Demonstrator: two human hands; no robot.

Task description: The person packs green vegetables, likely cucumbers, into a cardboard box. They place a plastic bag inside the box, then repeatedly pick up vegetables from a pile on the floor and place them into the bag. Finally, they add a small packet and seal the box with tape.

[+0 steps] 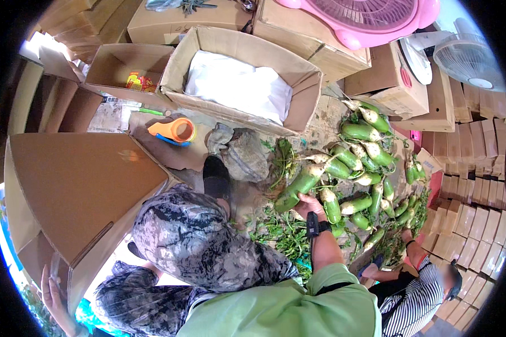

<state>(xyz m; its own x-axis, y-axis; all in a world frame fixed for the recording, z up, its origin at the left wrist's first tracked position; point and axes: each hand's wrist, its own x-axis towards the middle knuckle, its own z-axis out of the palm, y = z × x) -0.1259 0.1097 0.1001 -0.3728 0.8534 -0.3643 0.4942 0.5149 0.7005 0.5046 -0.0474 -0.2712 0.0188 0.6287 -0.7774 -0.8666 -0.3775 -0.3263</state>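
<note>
A large green radish (301, 189) with a pale root end is in my right hand (310, 206), whose fingers close around its lower side. This hand is over the left edge of a spread of other green radishes (358, 132) on the floor. At the lower left, my left hand (54, 300) rests with outstretched fingers against a big brown cardboard box (90, 191). Part of that hand's grip is hidden by the box and the picture's rim. Torn green leaves (275, 229) lie between my leg and the radishes.
Ahead stands an open carton (239, 40) lined with white sheet. An orange tape dispenser (180, 130) and a grey cloth bundle (245, 154) lie before it. Fans (470, 60) and stacked cartons (478, 202) line the right. Another person (413, 297) crouches at lower right.
</note>
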